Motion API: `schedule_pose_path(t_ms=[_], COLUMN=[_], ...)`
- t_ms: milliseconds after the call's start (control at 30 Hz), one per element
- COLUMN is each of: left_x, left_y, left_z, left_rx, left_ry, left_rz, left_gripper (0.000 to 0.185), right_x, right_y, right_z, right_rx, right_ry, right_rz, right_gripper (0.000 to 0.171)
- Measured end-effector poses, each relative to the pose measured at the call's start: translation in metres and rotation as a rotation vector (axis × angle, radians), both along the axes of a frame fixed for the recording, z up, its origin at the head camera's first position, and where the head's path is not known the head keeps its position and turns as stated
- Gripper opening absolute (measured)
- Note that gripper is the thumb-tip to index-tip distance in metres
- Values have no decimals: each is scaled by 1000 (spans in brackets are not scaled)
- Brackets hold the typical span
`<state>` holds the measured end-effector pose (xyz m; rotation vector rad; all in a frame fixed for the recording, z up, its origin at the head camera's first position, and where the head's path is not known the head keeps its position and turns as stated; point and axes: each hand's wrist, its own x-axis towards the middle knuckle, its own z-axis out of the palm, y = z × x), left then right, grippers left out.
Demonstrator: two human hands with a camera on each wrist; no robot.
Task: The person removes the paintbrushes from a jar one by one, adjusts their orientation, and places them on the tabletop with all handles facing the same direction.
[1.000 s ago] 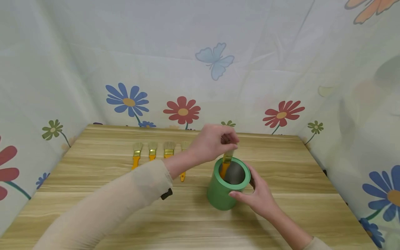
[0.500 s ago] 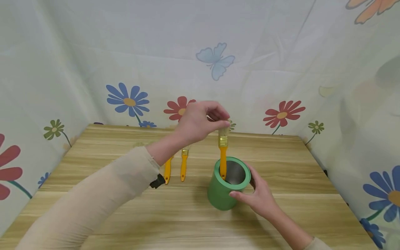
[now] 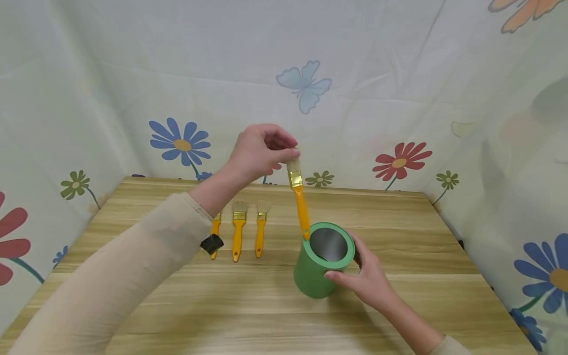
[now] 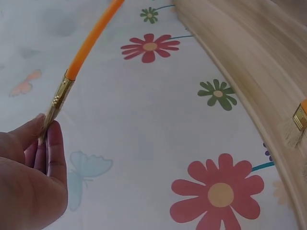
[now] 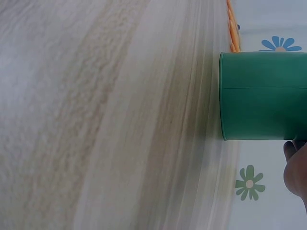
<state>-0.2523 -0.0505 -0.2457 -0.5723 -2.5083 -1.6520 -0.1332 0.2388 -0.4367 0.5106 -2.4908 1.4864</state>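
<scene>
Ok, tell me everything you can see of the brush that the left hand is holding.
The paintbrush has pale bristles, a gold metal ferrule and a slim orange handle that looks like plastic. The left hand pinches it by the bristle end, so it hangs handle down, tilted a little. The handle tip sits at the far left rim of the green cup, which the right hand grips on the wooden table. Whether the tip touches the rim cannot be told.

leftmost brush (image 3: 215, 231) (perhaps two) behind sleeve (image 3: 146, 266), bristles hidden
</scene>
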Motion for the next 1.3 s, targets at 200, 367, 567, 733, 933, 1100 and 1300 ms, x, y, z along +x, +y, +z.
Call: schedule_pose_path(t_ms=[200, 367, 567, 733, 933, 1100, 1300], left_x=[-20, -39, -55, -63, -68, -74, -79], left_y=[-7, -21, -32, -30, -18, -6, 5], left_z=[-12, -20, -38, -66, -98, -119, -141], left_rx=[23, 64, 35, -43, -174, -234, -303], left_ry=[-87, -125, -147, -128, -114, -116, -36], left_rz=[24, 87, 75, 52, 44, 23, 34], left_gripper=[19, 21, 17, 16, 17, 13, 10], right_x=[0, 0, 0, 0, 1, 1, 1], right_y=[0, 0, 0, 0, 0, 1, 0], right_z=[-1, 0, 0, 0, 0, 0, -1], right_rx=[-2, -1, -7, -10, -10, 0, -6], right_ry=[5, -4, -6, -4, -2, -7, -3], right_rz=[0, 2, 1, 0, 2, -6, 0], right_gripper=[91, 92, 92, 92, 92, 93, 94])
